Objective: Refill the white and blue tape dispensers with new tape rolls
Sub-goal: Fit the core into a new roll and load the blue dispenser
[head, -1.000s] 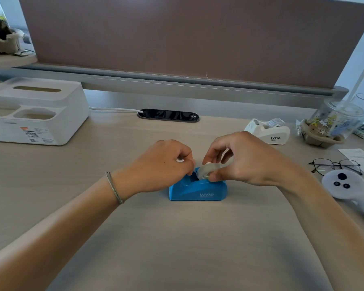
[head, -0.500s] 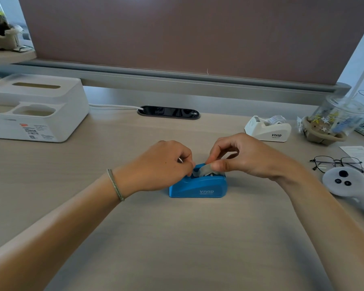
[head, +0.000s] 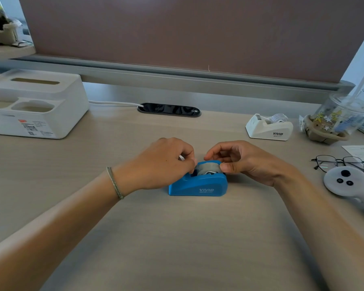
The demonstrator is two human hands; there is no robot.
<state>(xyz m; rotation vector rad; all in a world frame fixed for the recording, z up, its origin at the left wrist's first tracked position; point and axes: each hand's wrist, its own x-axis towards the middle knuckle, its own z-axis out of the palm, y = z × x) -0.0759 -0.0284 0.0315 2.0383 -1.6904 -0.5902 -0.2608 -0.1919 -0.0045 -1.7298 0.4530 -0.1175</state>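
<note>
The tape roll, held above the cradle a second ago, is now sitting down inside the blue dispenser at the middle of the desk. The right hand is curling around the roll's rear edge, thumb and fingertips pinching it (the roll's top is still showing). The left hand is closing narrowly at the dispenser's front, pinching something small and pale; what it is, I cannot tell. The white dispenser is standing well apart, at the back right.

Two tape dispensers, two hands
</note>
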